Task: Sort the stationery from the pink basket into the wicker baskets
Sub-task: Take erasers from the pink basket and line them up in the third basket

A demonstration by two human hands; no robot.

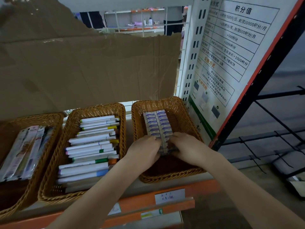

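While both hands' grip pinches them from either side, the erasers (158, 125) lie in the right wicker basket (184, 113).

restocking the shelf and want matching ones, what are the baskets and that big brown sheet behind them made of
The baskets look like woven wicker or rattan, possibly a plastic imitation: golden-brown strands in a tight weave with a braided rim and slight sheen. The brown sheet looks like matte corrugated cardboard: creases, fold lines and a torn, ragged top edge.
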